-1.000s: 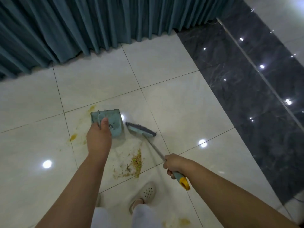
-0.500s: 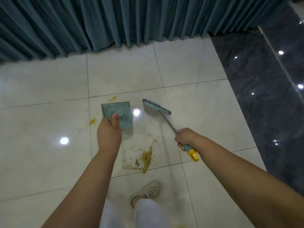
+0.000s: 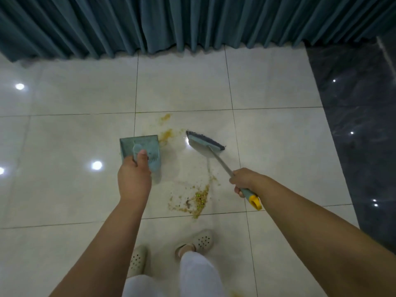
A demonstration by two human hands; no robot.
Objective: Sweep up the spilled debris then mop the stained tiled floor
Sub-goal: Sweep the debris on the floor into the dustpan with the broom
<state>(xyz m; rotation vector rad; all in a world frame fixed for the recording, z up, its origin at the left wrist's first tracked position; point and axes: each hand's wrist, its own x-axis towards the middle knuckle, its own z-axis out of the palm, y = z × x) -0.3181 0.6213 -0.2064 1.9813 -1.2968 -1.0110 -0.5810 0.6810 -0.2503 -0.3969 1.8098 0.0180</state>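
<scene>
My left hand [image 3: 134, 179] grips the handle of a teal dustpan [image 3: 140, 150] held just above the pale tiled floor [image 3: 64, 157]. My right hand [image 3: 244, 181] holds the metal handle of a small broom with a yellow end cap; the broom head [image 3: 204, 142] sits to the right of the dustpan. A pile of yellow-green debris [image 3: 198, 199] lies on the tile between my hands, nearer my feet. Yellow stains [image 3: 166, 133] mark the floor just beyond the dustpan's right corner.
A teal pleated curtain [image 3: 192, 20] hangs along the far edge of the floor. A dark glossy marble strip [image 3: 360, 125] runs down the right side. My feet in pale perforated clogs [image 3: 201, 241] stand just behind the debris.
The view has swung right and pulled back, so the curtain is square-on. Dustpan and broom head are now further apart, and the stains beyond the dustpan show more clearly.
</scene>
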